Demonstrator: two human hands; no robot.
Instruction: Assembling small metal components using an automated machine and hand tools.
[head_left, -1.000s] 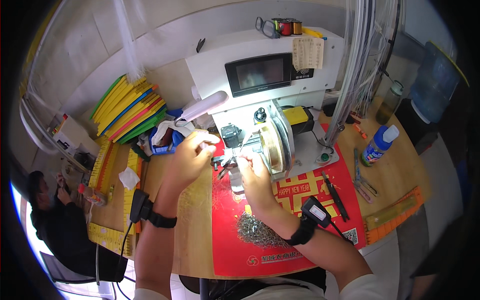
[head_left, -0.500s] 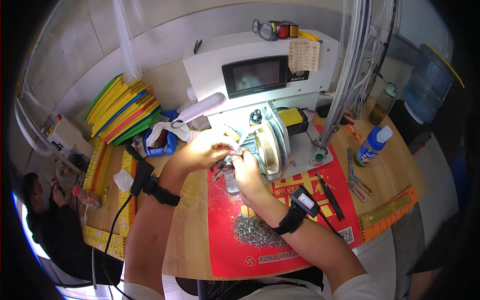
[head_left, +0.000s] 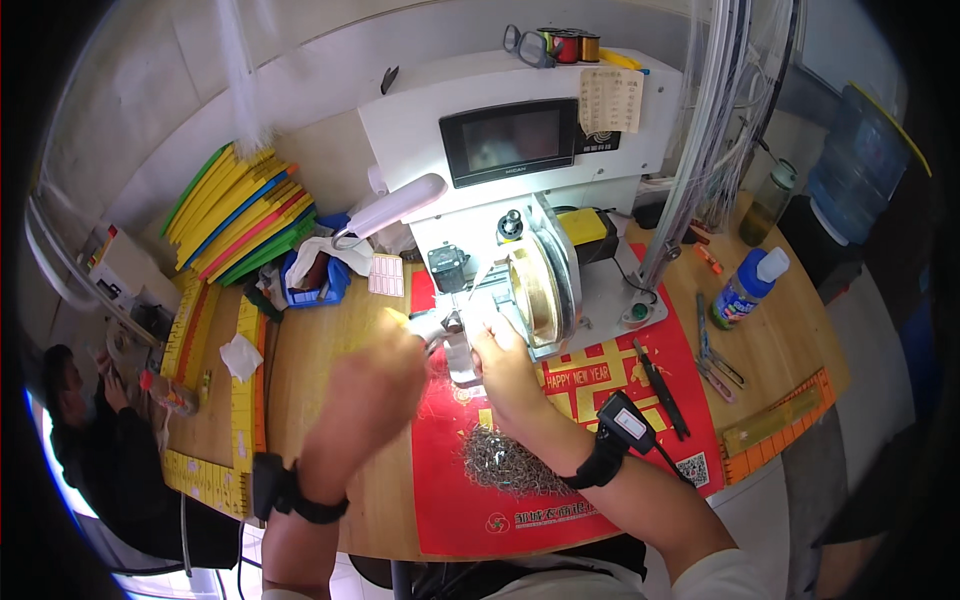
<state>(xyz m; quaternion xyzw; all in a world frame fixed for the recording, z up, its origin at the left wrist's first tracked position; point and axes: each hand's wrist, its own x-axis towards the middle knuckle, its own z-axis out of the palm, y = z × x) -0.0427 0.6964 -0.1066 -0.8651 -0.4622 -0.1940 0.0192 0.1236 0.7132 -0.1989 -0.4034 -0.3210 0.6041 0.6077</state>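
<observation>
One gold-coloured wheel (head_left: 538, 295) stood upright at the front of a white tabletop machine (head_left: 400, 130), brightly lit beside the pale lamp (head_left: 400, 208). Just left of the wheel, the right hand (head_left: 508, 365) had bent fingers at the machine's front fittings; glare hid whether its grip pinched anything. Lower and to the left, the left hand (head_left: 370, 385) was blurred over the table (head_left: 310, 350), so its grip could not be made out either. Black wrist straps (head_left: 590, 467) circled both forearms. Nearer the person, a heap of small metal pieces (head_left: 505, 462) lay on a red mat (head_left: 437, 485), with a slim black tool (head_left: 662, 392) to its right. Farther right, a blue bottle (head_left: 740, 292) with a white cap stood on the table. Left of the machine, a blue bin (head_left: 325, 290) sat beside a fanned stack of mostly yellow boards (head_left: 235, 215). Eyeglasses (head_left: 530, 45) and thread spools (head_left: 566, 46) rested atop the machine. At the far left was another person (head_left: 110, 450) in dark clothing.
</observation>
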